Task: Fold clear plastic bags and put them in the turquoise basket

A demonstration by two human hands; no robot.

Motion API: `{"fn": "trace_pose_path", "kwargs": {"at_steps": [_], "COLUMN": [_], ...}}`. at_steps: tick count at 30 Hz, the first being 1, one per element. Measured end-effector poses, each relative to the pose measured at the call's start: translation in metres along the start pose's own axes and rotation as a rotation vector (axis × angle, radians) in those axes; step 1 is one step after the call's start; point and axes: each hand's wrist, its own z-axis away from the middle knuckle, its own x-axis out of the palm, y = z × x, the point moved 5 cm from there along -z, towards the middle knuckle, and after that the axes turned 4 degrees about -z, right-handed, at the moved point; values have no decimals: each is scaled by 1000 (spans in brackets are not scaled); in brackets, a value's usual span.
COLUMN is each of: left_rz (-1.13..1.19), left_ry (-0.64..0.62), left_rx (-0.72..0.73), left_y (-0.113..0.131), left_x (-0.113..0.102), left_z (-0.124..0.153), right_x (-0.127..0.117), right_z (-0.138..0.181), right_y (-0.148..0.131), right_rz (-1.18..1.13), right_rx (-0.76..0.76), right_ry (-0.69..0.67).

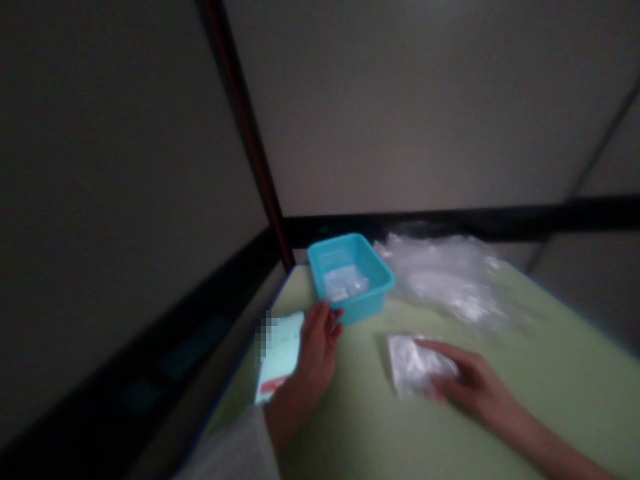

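Note:
My left hand (319,347) rests on the light green table (450,433) just in front of a turquoise plastic tub (376,263). Its fingers are curled loosely and nothing shows in them. The tub holds some small clear packets (345,283). My right hand (463,380) lies flat, fingers stretched out, on a small clear plastic bag (407,363) on the table. A pale card with a red mark (279,357) lies beside my left hand at the table's left edge.
A heap of clear plastic bags (445,277) lies behind the tub on the right. Grey partition walls with a dark frame (450,220) close off the table at the back and left. The picture is dim and blurred.

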Motion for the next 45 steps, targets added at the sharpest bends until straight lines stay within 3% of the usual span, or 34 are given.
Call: {"fn": "trace_pose_path", "kwargs": {"at_steps": [13,20,30,35,40,45], "left_rz": [-39,-137,-250,-296,-331,-379], "left_ry": [-90,-154,-274,-340,-379,-430], "left_rx": [98,129,98,97,71,39], "left_y": [7,6,-4,-6,-11,-14], "left_x": [3,8,11,14,13,14], "left_z": [5,16,30,36,39,44], "right_x": [-23,-43,-18,1,12,20], "right_z": [23,9,-29,-49,-62,-74], "right_y": [-45,-84,-147,-143,-126,-117], "right_rz": [203,271,450,623,897,971], "right_rx": [-224,-370,-335,-349,-381,-395], "right_ry": [-47,38,-123,-225,-223,-265]}}
